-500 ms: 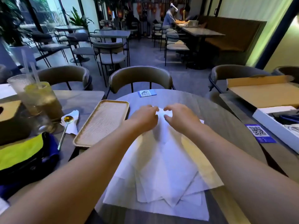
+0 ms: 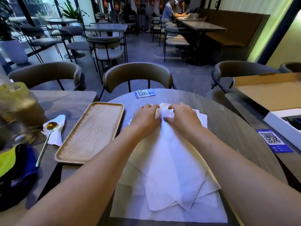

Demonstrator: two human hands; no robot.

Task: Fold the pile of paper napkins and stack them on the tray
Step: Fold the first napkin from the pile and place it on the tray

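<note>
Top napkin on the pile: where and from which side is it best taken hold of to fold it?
At its far edge, from above. The top napkin lies flat on the pile, and that edge is already bunched and lifted between the left hand and right hand, giving a pinch grip there.

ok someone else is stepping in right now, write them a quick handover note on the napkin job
Left hand and right hand: both pinch the far edge of the top napkin, which is lifted and crumpled there.
Pile of napkins: loose and unfolded on the round table, directly in front.
Tray: left of the pile, nothing on it.
Done: no fold finished, nothing stacked.
Left: fold this napkin, place it on the tray, then repeat through the pile.
</note>
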